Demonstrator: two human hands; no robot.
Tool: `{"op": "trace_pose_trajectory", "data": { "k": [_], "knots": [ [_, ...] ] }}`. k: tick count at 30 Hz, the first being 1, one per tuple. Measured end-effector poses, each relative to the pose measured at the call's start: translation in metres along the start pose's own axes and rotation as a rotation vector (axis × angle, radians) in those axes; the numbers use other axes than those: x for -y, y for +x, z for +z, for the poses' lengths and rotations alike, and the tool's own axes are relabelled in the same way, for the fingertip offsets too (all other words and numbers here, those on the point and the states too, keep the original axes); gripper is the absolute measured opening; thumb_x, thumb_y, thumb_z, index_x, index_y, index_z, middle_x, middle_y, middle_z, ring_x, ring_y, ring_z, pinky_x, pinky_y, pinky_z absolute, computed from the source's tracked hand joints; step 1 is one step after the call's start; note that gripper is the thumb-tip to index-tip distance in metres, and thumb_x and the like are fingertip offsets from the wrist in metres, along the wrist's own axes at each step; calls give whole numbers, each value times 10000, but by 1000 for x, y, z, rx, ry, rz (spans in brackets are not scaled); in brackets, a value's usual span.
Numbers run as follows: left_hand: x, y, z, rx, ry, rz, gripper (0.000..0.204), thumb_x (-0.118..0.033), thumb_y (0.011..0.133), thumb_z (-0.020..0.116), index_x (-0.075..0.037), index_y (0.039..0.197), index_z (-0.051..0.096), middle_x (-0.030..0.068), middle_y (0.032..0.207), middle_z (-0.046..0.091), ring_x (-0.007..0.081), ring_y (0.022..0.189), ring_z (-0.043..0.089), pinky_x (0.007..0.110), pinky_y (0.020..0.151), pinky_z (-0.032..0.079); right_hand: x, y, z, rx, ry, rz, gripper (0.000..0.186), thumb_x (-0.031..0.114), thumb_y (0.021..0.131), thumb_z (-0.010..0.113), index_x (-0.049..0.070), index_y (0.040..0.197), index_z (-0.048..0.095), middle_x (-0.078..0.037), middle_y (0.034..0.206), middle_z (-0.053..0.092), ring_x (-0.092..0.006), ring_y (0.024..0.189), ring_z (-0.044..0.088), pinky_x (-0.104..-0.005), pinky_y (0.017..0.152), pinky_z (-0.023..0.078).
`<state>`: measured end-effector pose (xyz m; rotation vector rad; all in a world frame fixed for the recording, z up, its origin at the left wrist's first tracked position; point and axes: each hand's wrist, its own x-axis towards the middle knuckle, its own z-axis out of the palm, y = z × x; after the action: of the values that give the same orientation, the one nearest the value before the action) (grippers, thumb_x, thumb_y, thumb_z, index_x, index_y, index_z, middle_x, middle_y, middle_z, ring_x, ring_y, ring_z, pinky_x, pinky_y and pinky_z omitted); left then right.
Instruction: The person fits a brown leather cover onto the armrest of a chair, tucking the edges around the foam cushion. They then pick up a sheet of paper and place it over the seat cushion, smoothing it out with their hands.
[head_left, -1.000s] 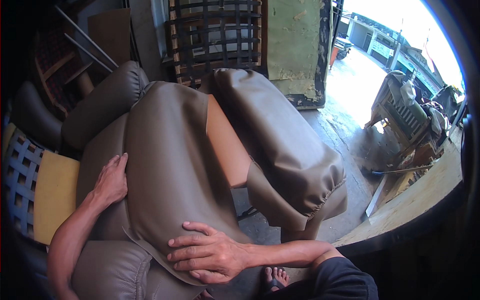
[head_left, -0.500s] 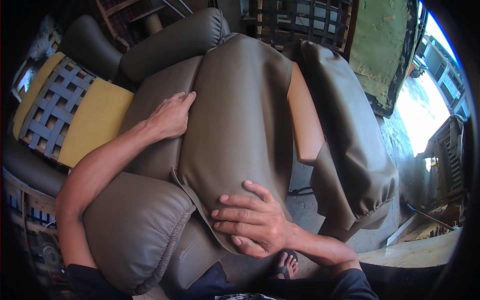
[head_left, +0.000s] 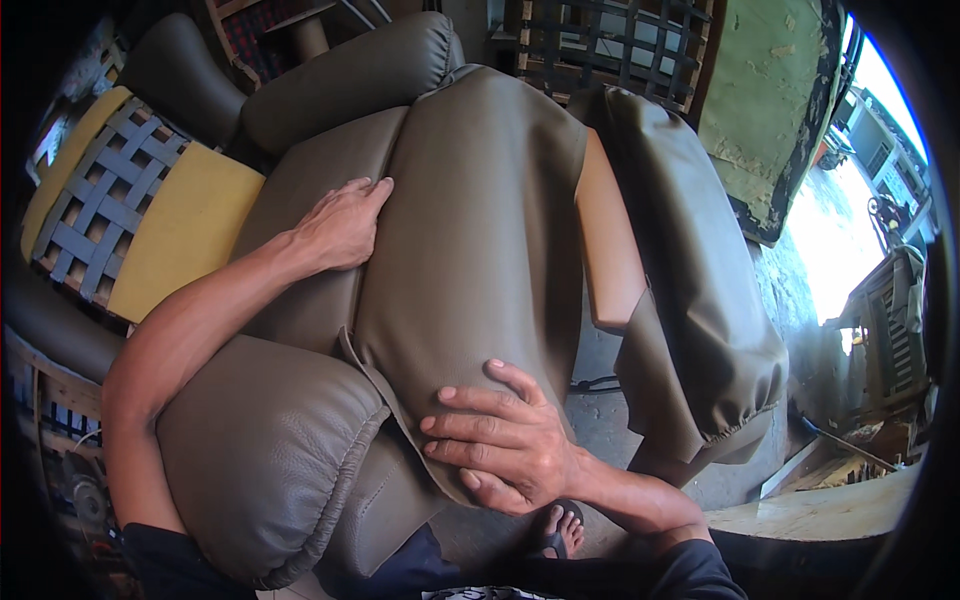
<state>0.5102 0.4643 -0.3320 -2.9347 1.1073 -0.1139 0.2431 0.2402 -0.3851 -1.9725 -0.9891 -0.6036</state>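
Green panel (head_left: 768, 100) (its covering peeling), strap-webbed wooden frame (head_left: 615, 48) beside it, pale board (head_left: 825, 508) at lower right

Grey concrete floor (head_left: 598, 415) beneath the brown leather-look sofa (head_left: 455, 250)
A foot (head_left: 571, 531) in a black strapped sandal (head_left: 554, 542) rests on the concrete.

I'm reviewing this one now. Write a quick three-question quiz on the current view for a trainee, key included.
1. True or false: the right hand lies with fingers spread on the brown covering.
2. Beside the woven straps, the flat panel is: A) red, B) yellow, C) green.
3. Fill in: of the person's two hands, the ____ one is nearer the sandalled foot.

Key: 1. True. 2. B. 3. Right.
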Motion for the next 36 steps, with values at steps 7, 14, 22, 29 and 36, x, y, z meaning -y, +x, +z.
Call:
{"op": "trace_pose_trajectory", "data": {
  "k": [7,14,22,29,36],
  "knots": [
    [-12,-13,-14,22,-12,-33,598,8,899,441,89,1489,388,344,1442,510,458,1416,437,511,1186,370,-2,-3,5,-42,46,-47,277,212,931,589,91,1129,740,-59,1278,690,-255,1337,574,-566,1204,295],
    [-4,-9,-5,-14,-27,1,574,-8,914,478,92,1473,395,344,1412,531,459,1397,457,525,1166,385,-1,-5,5,-67,50,-58,275,206,948,579,73,1137,728,-72,1275,686,-279,1334,571,-578,1196,300],
    [-1,-8,-6,-13,-28,6,574,-13,916,487,94,1472,393,358,1394,536,472,1392,455,526,1154,396,-2,-4,6,-54,61,-55,284,210,953,568,74,1146,727,-75,1283,683,-280,1344,563,-582,1198,297],
    [-1,-9,-4,-12,-21,14,575,-13,917,483,108,1470,388,362,1382,544,477,1385,461,520,1157,395,-1,-4,4,-43,68,-42,309,213,958,570,67,1147,766,-85,1294,707,-280,1340,591,-558,1208,272],
    [-2,-7,-8,20,-13,-4,584,-5,907,483,116,1471,390,352,1390,547,474,1389,460,504,1171,387,-2,-5,6,-69,65,-68,272,206,961,573,65,1137,725,-78,1274,687,-287,1342,567,-584,1194,298]
  ]
}}
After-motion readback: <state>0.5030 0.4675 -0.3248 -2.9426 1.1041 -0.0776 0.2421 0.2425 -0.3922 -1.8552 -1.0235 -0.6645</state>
